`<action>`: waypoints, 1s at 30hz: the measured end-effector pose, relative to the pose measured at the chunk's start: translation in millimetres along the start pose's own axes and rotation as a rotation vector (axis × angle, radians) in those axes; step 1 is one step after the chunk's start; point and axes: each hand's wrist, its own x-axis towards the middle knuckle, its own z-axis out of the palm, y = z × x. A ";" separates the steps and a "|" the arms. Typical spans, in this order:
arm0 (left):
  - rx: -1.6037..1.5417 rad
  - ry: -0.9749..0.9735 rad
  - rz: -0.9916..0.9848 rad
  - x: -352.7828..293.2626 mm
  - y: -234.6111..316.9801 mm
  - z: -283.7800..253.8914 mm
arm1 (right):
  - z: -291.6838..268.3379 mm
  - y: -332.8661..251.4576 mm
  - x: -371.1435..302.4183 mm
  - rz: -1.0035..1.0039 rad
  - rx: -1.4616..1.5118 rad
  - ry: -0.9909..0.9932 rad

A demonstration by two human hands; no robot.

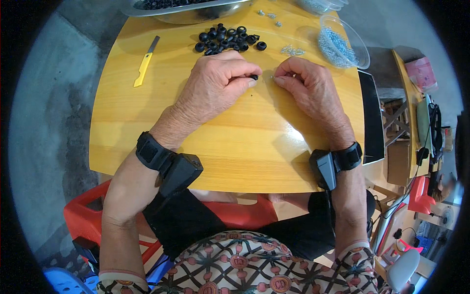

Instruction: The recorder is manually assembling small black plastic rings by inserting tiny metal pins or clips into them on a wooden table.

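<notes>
Between thumb and index finger, my left hand (215, 78) pinches a small black round part (254, 77) above the wooden table. Just to its right, the fingertips of my right hand (308, 85) are pinched together; a tiny pale bit seems to show at their tips, too small to name. The two hands are close but apart. Beyond my left hand lies a loose pile of black round parts (225, 40), some with a hole in the middle. A little heap of small shiny metal pieces (292, 50) rests just past my right hand.
A yellow-handled knife (143, 68) lies at the left of the yellow table (147, 132). At the far edge stands a metal basin (196, 13) with black parts. Clear plastic tubs (363, 51) of small metal pieces stand far right. Several metal bits (271, 15) are scattered near them.
</notes>
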 end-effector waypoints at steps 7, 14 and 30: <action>0.185 -0.032 0.123 -1.1 1.1 -2.2 | 0.5 0.4 1.8 -0.026 -0.028 -0.011; 0.197 -0.015 0.102 -1.1 4.5 -4.4 | 2.9 0.9 0.9 -0.021 -0.037 0.022; 0.403 0.155 0.055 7.3 -5.1 -11.7 | -3.1 8.3 0.1 0.059 -0.161 0.169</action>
